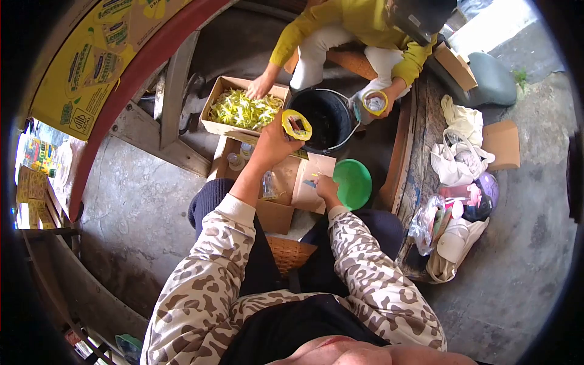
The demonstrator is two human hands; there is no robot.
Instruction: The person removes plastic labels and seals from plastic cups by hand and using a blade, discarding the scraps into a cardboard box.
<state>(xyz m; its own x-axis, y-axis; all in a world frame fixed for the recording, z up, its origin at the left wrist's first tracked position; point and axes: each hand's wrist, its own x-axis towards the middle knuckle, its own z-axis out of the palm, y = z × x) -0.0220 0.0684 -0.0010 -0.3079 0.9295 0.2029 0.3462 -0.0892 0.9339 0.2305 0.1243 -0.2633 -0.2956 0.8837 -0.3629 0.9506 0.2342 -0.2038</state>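
My left hand [273, 145] is wrapped round a round, yellow-rimmed container [297, 125], its dark opening facing up. It hovers beside the near rim of a black bucket [316, 97]. My right hand [328, 187] is lower, over the flap of an open cardboard box [277, 217] between my knees. Its fingers are pinched together at something small that I cannot make out. Inside that box lie a few clear plastic bottles or cups [236, 161]. A green basin [353, 182] stands just right of my right hand.
Opposite, a co-worker in a yellow top [359, 30] reaches one hand [260, 86] into a carton of yellow-and-white strips [243, 109]. Their other hand [396, 91] holds a similar yellow-rimmed container [375, 103]. Bags [462, 158] lie on the wooden ledge at right; a wooden frame [167, 115] stands left.
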